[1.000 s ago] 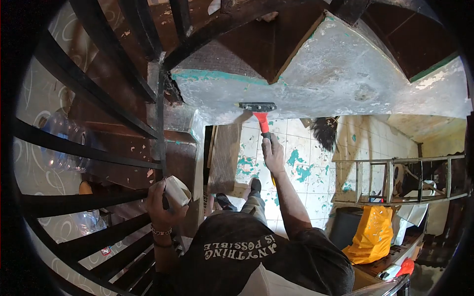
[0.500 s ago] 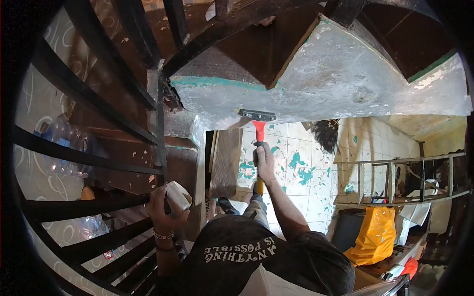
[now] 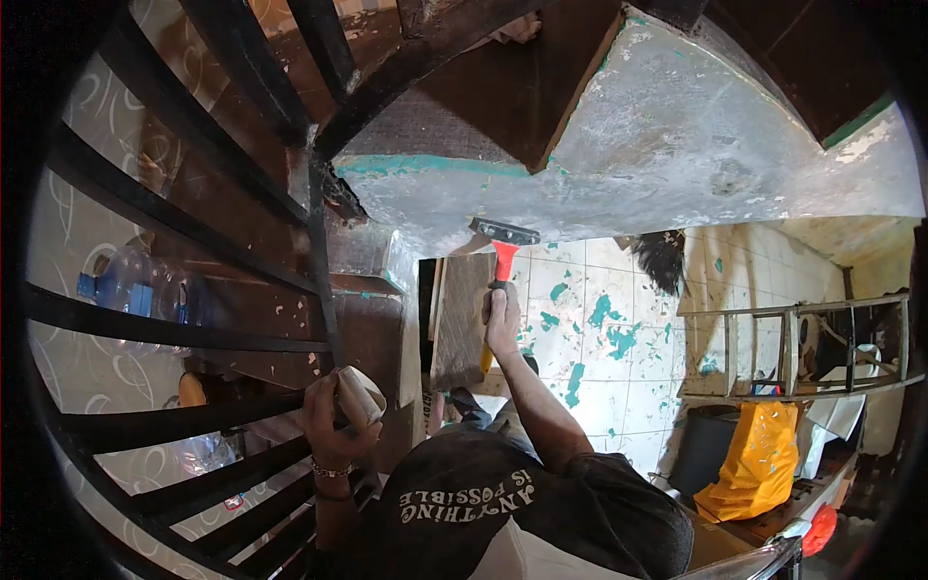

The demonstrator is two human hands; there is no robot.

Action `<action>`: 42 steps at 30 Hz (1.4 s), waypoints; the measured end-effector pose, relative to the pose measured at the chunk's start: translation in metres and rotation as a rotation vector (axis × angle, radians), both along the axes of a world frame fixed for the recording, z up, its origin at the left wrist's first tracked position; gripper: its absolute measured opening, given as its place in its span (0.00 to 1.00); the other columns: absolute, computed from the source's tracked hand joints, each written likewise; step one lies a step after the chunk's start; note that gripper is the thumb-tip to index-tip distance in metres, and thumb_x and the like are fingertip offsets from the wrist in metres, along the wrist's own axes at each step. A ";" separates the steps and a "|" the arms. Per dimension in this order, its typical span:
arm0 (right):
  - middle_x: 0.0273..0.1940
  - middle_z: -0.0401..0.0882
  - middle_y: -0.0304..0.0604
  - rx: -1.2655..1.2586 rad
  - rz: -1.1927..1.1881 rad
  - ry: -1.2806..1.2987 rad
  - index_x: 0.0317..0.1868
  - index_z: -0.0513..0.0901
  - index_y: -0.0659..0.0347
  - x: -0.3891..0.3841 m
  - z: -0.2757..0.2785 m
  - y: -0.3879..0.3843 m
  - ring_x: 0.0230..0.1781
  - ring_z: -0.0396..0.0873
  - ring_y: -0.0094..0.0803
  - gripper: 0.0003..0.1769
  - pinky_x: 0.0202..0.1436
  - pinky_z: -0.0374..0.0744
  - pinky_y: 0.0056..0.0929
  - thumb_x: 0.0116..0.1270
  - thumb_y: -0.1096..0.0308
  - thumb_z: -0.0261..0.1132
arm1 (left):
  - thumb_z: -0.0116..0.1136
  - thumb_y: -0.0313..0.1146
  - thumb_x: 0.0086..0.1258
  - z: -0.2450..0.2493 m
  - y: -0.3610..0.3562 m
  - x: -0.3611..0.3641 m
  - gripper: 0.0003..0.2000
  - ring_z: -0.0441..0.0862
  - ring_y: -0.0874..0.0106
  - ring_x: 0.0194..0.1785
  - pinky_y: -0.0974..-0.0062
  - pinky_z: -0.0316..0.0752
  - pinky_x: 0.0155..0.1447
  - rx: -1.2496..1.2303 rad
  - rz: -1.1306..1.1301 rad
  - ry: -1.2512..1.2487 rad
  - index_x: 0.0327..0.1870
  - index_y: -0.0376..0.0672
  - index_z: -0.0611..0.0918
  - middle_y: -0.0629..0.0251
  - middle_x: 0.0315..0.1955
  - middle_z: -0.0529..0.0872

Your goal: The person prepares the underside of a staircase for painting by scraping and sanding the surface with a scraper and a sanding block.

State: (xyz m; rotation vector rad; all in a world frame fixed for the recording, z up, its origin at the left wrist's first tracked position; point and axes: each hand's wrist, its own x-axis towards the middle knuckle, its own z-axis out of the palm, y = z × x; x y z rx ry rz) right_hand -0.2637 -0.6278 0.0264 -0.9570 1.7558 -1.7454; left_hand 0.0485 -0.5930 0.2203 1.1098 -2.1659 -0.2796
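Note:
My right hand (image 3: pixel 502 321) is closed around the handle of a long-handled scraper (image 3: pixel 504 259) with a red neck, yellow handle end and wide black head. The scraper's head lies against the lower edge of the grey stair-side wall (image 3: pixel 445 208), which has teal paint left along its upper border. At the left, my left hand (image 3: pixel 327 418) is closed on a pale, rounded, cup-like thing (image 3: pixel 361 396) beside the dark railing (image 3: pixel 184 333). Exactly what that pale thing is, I cannot make out.
Teal paint flakes (image 3: pixel 619 340) lie scattered on the white tiled floor (image 3: pixel 643 382). A ladder (image 3: pixel 788 353), a dark bin (image 3: pixel 704 449) and an orange bag (image 3: pixel 749 464) are at the right. Clear plastic bottles (image 3: pixel 135 290) show behind the railing. Dark stair steps (image 3: pixel 425 126) rise above.
The view has shifted slightly, so the floor and ladder appear further right. My right hand and the scraper's handle have swung a little left; its head stays at the wall's lower edge.

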 end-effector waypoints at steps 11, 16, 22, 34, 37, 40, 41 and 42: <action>0.22 0.65 0.31 -0.004 -0.009 0.010 0.48 0.74 0.61 0.001 0.013 -0.003 0.18 0.64 0.19 0.16 0.21 0.64 0.24 0.83 0.57 0.46 | 0.74 0.51 0.43 -0.002 0.000 0.000 0.43 0.83 0.50 0.52 0.53 0.80 0.53 -0.020 -0.006 0.005 0.60 0.31 0.77 0.48 0.51 0.83; 0.22 0.65 0.31 -0.018 -0.009 0.026 0.47 0.74 0.60 0.000 0.019 -0.003 0.18 0.64 0.19 0.16 0.21 0.64 0.24 0.83 0.58 0.46 | 0.74 0.51 0.43 -0.001 -0.002 -0.001 0.43 0.83 0.49 0.51 0.53 0.80 0.53 -0.026 -0.003 -0.005 0.60 0.31 0.77 0.47 0.50 0.82; 0.22 0.65 0.31 -0.024 -0.001 0.033 0.47 0.74 0.61 -0.003 0.018 0.001 0.19 0.64 0.19 0.15 0.22 0.64 0.24 0.82 0.58 0.47 | 0.73 0.50 0.43 0.000 -0.001 -0.001 0.42 0.82 0.49 0.52 0.53 0.79 0.55 0.003 0.007 -0.002 0.60 0.31 0.77 0.48 0.51 0.82; 0.22 0.65 0.32 -0.016 -0.035 0.096 0.48 0.76 0.62 -0.007 0.029 0.001 0.19 0.64 0.20 0.16 0.23 0.65 0.25 0.82 0.58 0.48 | 0.73 0.47 0.43 0.002 0.000 -0.002 0.41 0.82 0.50 0.52 0.53 0.80 0.55 -0.014 0.009 -0.012 0.60 0.32 0.76 0.47 0.51 0.82; 0.22 0.65 0.32 -0.007 -0.026 0.074 0.48 0.76 0.62 -0.009 0.014 0.003 0.20 0.64 0.20 0.16 0.24 0.65 0.26 0.82 0.58 0.48 | 0.74 0.47 0.43 -0.001 -0.001 -0.001 0.41 0.82 0.50 0.52 0.53 0.80 0.55 -0.004 0.002 -0.006 0.61 0.32 0.76 0.48 0.51 0.82; 0.22 0.65 0.33 0.041 -0.024 0.044 0.48 0.76 0.62 -0.010 0.006 0.005 0.21 0.65 0.21 0.16 0.25 0.66 0.27 0.82 0.58 0.48 | 0.74 0.47 0.42 -0.002 -0.003 -0.002 0.42 0.82 0.50 0.52 0.54 0.80 0.55 -0.053 -0.020 -0.015 0.61 0.32 0.76 0.48 0.51 0.83; 0.22 0.66 0.33 0.061 -0.040 0.060 0.47 0.76 0.63 -0.011 0.007 0.007 0.21 0.65 0.22 0.16 0.26 0.66 0.28 0.81 0.58 0.48 | 0.74 0.47 0.42 -0.002 -0.002 -0.001 0.42 0.82 0.50 0.52 0.54 0.80 0.55 -0.047 -0.021 -0.017 0.61 0.32 0.76 0.48 0.51 0.83; 0.22 0.66 0.33 0.066 -0.040 0.059 0.47 0.76 0.63 -0.012 0.010 0.008 0.21 0.65 0.22 0.16 0.26 0.66 0.28 0.81 0.58 0.48 | 0.74 0.47 0.42 -0.003 -0.001 0.000 0.42 0.82 0.50 0.52 0.54 0.80 0.55 -0.031 -0.008 -0.010 0.61 0.32 0.76 0.48 0.50 0.83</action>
